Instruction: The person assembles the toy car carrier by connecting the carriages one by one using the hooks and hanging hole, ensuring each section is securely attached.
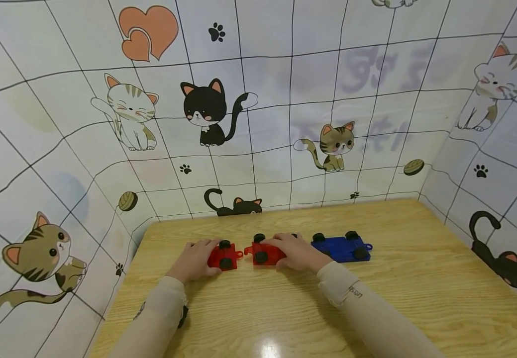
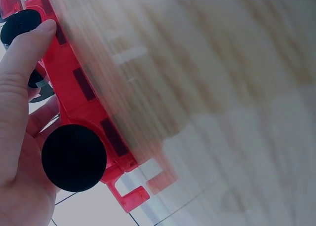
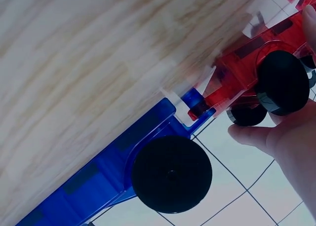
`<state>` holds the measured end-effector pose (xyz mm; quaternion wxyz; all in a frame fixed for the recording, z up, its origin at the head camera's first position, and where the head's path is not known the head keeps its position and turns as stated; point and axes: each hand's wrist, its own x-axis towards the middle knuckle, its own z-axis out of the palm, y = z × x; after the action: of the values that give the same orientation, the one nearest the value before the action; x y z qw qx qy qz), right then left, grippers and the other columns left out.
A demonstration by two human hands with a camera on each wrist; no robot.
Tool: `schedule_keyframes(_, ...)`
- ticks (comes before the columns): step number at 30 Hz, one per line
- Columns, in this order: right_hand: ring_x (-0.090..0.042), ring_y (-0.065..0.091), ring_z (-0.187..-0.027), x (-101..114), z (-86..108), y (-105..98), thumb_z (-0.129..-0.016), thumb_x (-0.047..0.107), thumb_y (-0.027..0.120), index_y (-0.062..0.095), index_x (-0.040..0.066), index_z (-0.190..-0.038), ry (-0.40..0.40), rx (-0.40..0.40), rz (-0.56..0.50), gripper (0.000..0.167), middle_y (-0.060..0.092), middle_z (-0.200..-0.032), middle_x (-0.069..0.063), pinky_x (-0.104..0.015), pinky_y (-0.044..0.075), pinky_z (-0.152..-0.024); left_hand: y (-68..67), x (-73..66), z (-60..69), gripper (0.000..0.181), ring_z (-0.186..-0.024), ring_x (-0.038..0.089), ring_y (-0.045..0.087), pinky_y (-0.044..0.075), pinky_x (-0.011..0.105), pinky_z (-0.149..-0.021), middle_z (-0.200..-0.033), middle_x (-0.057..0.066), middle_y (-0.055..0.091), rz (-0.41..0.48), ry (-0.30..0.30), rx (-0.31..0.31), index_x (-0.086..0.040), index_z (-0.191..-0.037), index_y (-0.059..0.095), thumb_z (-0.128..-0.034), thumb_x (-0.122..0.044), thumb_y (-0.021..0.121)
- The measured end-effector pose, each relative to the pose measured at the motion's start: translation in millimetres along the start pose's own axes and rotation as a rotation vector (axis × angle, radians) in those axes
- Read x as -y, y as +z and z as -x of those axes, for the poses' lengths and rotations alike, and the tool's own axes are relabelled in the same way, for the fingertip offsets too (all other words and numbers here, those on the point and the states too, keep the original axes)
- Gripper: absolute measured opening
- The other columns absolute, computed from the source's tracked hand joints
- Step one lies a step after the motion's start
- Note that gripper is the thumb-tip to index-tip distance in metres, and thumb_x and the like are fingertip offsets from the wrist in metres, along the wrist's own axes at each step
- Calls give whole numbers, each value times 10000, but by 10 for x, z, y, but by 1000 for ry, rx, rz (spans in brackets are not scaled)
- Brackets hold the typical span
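one red car (image 1: 229, 253) gripped by left hand (image 1: 194, 260); right hand (image 1: 300, 253) grips second red car (image 1: 274, 255), hooked to blue car (image 1: 340, 249).

- Before you is a pale wood-grain table (image 1: 249, 303), glossy enough to throw back a bright spot of light at your 6 o'clock.
- Toward 11 o'clock of its middle, your first red toy car (image 1: 276, 255) lies wheels up.
- At that car's 9 o'clock, your second red toy car (image 1: 232, 254) lies likewise, its ring just beside the first one's hook.
- At the first car's 3 o'clock, your blue toy car (image 1: 341, 247), also wheels up, meets it end to end.
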<state>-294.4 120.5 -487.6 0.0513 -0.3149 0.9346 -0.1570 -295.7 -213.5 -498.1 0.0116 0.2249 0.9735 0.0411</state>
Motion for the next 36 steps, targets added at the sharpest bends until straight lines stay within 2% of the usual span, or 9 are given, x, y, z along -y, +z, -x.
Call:
schedule_keyframes(8, -297, 477, -1374, -1, 5, -29, -883, 300, 801, 450, 342, -1538, 4, -9, 7, 745, 484, -1500, -108, -741, 238, -1096, -38, -14, -16, 879, -1273, 304, 550, 385, 589, -1029, -1397, 113, 581, -2, 18, -11, -144, -1527, 453, -812, -503, 818)
schedule_keyframes(20, -349, 483, -1356, -38, 20, -13, -889, 295, 794, 461, 298, -1537, -19, -26, 9, 729, 482, -1489, -130, -762, 253, -1069, -84, -41, -27, 868, -1262, 281, 562, 391, 577, -1036, -1387, 83, 594, -9, 42, -33, -169, -1503, 485, -783, -493, 845)
schedule_keyframes(28, -344, 473, -1368, -43, 22, -1, -892, 318, 787, 448, 316, -1544, -6, -21, 14, 735, 471, -1504, -126, -758, 255, -1073, -88, -61, -58, 862, -1277, 268, 553, 371, 550, -1057, -1410, 66, 587, -21, 52, -22, -181, -1506, 485, -787, -502, 836)
schedule_keyframes(36, -338, 482, -1359, -11, 14, 19, -894, 296, 790, 452, 313, -1541, -23, -22, 3, 730, 484, -1491, -122, -761, 260, -1068, -76, -87, -70, 891, -1309, 285, 533, 363, 571, -1070, -1444, 67, 562, -21, 53, -8, -197, -1526, 464, -783, -510, 843)
